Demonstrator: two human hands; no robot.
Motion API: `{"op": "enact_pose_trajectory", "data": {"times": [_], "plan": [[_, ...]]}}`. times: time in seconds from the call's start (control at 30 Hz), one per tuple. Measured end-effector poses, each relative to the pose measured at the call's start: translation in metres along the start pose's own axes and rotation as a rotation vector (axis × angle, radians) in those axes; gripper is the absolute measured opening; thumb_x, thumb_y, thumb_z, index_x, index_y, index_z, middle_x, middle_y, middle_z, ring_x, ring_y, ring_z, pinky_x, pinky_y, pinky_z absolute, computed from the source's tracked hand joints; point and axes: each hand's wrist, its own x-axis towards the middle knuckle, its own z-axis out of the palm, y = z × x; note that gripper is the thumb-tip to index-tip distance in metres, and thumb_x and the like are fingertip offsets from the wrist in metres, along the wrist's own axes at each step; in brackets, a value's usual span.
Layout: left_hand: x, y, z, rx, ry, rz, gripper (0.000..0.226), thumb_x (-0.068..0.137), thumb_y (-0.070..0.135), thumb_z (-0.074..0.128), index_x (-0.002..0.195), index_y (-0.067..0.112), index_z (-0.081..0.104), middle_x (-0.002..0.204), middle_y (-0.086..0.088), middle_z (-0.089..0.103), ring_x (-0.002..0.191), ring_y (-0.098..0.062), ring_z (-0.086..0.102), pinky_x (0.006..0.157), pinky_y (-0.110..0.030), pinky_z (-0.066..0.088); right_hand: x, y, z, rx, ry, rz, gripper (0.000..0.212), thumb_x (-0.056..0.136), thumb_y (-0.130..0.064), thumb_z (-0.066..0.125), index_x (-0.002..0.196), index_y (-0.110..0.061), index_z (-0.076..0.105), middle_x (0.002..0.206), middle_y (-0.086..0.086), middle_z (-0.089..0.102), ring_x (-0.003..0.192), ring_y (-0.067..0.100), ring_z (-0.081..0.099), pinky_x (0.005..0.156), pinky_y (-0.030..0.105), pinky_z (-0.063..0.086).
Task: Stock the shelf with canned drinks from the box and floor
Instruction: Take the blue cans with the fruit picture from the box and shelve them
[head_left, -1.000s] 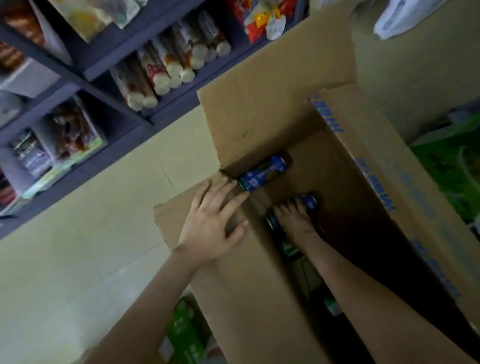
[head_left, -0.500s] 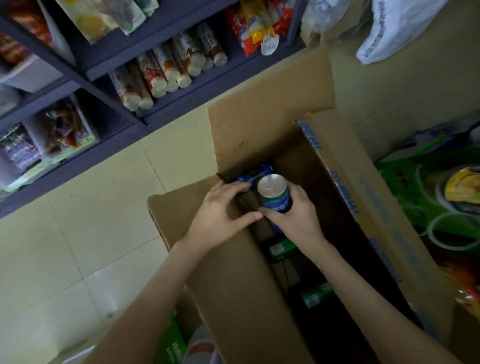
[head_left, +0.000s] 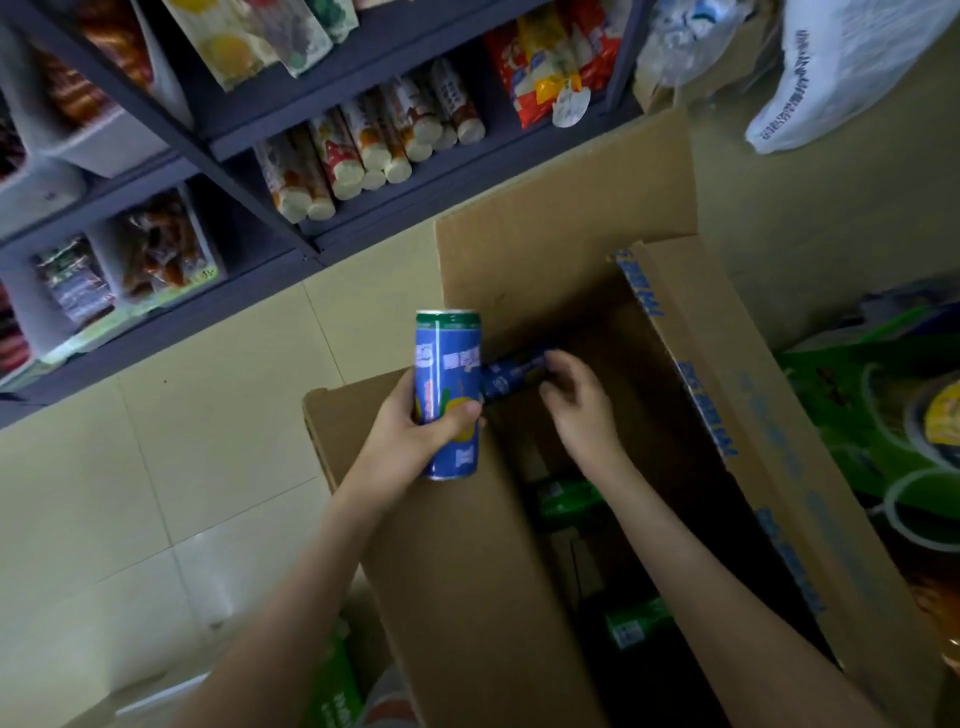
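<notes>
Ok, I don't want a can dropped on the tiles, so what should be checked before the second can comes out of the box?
1. Grip of the left hand on the blue can: fingers and thumb wrapped round it, can upright. Ok.
2. Grip of the right hand on the second can: fingers are at its end, but whether they have closed is unclear. Cannot tell.
3. Second can free to lift: it lies on its side in the far corner, partly hidden behind the held can. Cannot tell.
4. Flaps of the box out of the way: folded open. Ok.
5. Room on the shelf: only snack packs show, no free slot in view. Cannot tell.
</notes>
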Motion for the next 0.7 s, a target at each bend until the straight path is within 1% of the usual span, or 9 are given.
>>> {"op": "enact_pose_trajectory", "data": {"times": [0.03, 0.1, 0.2, 0.27, 0.37, 0.47, 0.53, 0.63, 0.7], "plan": [[0.001, -0.005, -0.004, -0.059, 0.013, -0.001, 0.034, 0.079, 0.02, 0.074, 0.106, 0.01, 0.056, 0.088, -0.002, 0.072, 0.08, -0.018, 0.069, 0.072, -0.03, 0.055, 0.012, 0.014, 0.006, -0.122, -0.045, 0.009, 0.044, 0.091, -0.01, 0.057, 0.132, -0.019, 0.048, 0.137, 0.002, 0.048, 0.127, 0.016, 0.044, 0.109, 0.027, 0.031], [0.004, -0.013, -0.009, -0.167, 0.016, 0.015, 0.036, 0.076, 0.022, 0.072, 0.105, 0.007, 0.056, 0.085, -0.002, 0.071, 0.076, -0.016, 0.068, 0.067, -0.026, 0.053, 0.04, 0.037, 0.023, -0.384, -0.156, -0.059, 0.06, 0.086, -0.007, 0.062, 0.14, -0.015, 0.037, 0.146, 0.002, 0.036, 0.136, 0.02, 0.032, 0.109, 0.026, 0.024], [0.01, -0.021, -0.013, -0.24, 0.011, 0.048, 0.047, 0.069, 0.029, 0.068, 0.106, 0.003, 0.056, 0.091, -0.009, 0.069, 0.082, -0.022, 0.068, 0.069, -0.029, 0.054, 0.073, 0.057, 0.046, -0.929, -0.343, -0.146, 0.087, 0.08, -0.008, 0.066, 0.15, -0.018, 0.014, 0.155, 0.001, 0.015, 0.142, 0.025, 0.016, 0.115, 0.039, 0.014], [0.013, -0.024, -0.013, -0.252, 0.017, 0.044, 0.047, 0.068, 0.03, 0.068, 0.105, 0.005, 0.056, 0.091, -0.01, 0.07, 0.084, -0.024, 0.068, 0.071, -0.031, 0.055, 0.089, 0.06, 0.054, -1.332, -0.34, -0.226, 0.09, 0.077, -0.015, 0.068, 0.148, -0.021, 0.012, 0.149, 0.005, 0.019, 0.136, 0.028, 0.019, 0.113, 0.045, 0.016], [0.014, -0.032, -0.014, -0.224, -0.002, 0.04, 0.045, 0.068, 0.028, 0.069, 0.106, 0.007, 0.056, 0.091, -0.009, 0.071, 0.085, -0.023, 0.068, 0.071, -0.031, 0.054, 0.096, 0.066, 0.063, -1.602, -0.307, -0.363, 0.079, 0.079, -0.022, 0.065, 0.144, -0.019, 0.021, 0.141, 0.008, 0.027, 0.132, 0.027, 0.025, 0.11, 0.046, 0.02], [0.013, -0.037, -0.015, -0.211, -0.018, 0.031, 0.05, 0.068, 0.028, 0.071, 0.11, 0.006, 0.055, 0.093, -0.008, 0.071, 0.086, -0.022, 0.068, 0.073, -0.03, 0.054, 0.085, 0.076, 0.06, -1.583, -0.389, -0.297, 0.071, 0.084, -0.017, 0.061, 0.143, -0.014, 0.023, 0.143, 0.011, 0.033, 0.133, 0.028, 0.029, 0.111, 0.046, 0.02], [0.012, -0.035, -0.015, -0.23, -0.014, 0.022, 0.056, 0.066, 0.029, 0.072, 0.114, 0.006, 0.054, 0.096, -0.007, 0.071, 0.089, -0.022, 0.068, 0.074, -0.03, 0.054, 0.065, 0.073, 0.045, -1.437, -0.38, -0.225, 0.066, 0.084, -0.012, 0.062, 0.141, -0.012, 0.027, 0.14, 0.012, 0.039, 0.129, 0.029, 0.035, 0.107, 0.044, 0.027], [0.007, -0.021, -0.008, -0.26, -0.012, 0.019, 0.062, 0.064, 0.027, 0.074, 0.118, 0.007, 0.054, 0.1, -0.004, 0.07, 0.092, -0.019, 0.065, 0.081, -0.032, 0.052, 0.021, 0.053, 0.009, -1.08, -0.213, -0.163, 0.063, 0.082, -0.015, 0.066, 0.137, -0.012, 0.034, 0.135, 0.01, 0.045, 0.124, 0.028, 0.041, 0.103, 0.041, 0.036], [-0.003, -0.006, 0.004, -0.292, -0.025, 0.026, 0.055, 0.067, 0.021, 0.074, 0.117, 0.009, 0.054, 0.096, 0.0, 0.069, 0.088, -0.016, 0.065, 0.08, -0.031, 0.053, -0.015, 0.027, -0.018, -0.832, -0.087, -0.145, 0.061, 0.081, -0.022, 0.068, 0.133, -0.013, 0.037, 0.13, 0.008, 0.048, 0.122, 0.025, 0.044, 0.099, 0.037, 0.041]]}}
